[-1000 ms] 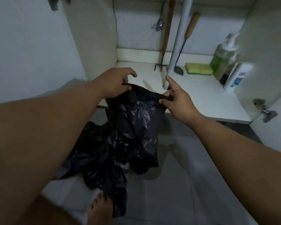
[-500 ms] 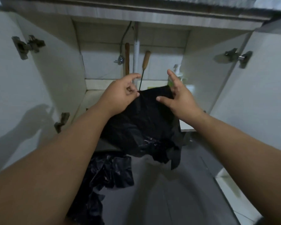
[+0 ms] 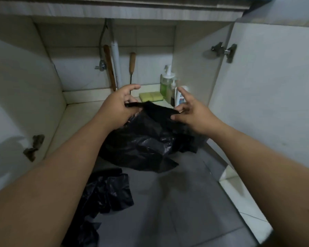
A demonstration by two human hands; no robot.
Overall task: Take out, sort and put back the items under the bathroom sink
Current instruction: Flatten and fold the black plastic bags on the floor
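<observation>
A crumpled black plastic bag (image 3: 143, 143) hangs in front of the open sink cabinet, its lower part over the front edge of the cabinet floor (image 3: 78, 113). My left hand (image 3: 118, 109) pinches the bag's top edge on the left. My right hand (image 3: 189, 113) pinches the same edge on the right, index finger pointing up. More black bags (image 3: 103, 195) lie heaped on the grey floor below my left forearm.
At the cabinet's back right stand a green soap pump bottle (image 3: 165, 82), a small bottle (image 3: 173, 90) and a white bottle (image 3: 179, 97), with a yellow-green sponge (image 3: 151, 96) beside them. Two wooden-handled tools (image 3: 132, 63) lean by the white drain pipe (image 3: 116, 65). Both doors stand open.
The view has tilted up from the cabinet floor to the whole cabinet. Both hands have kept the bag's top edge and carried it forward and lower, over the front of the cabinet floor.
</observation>
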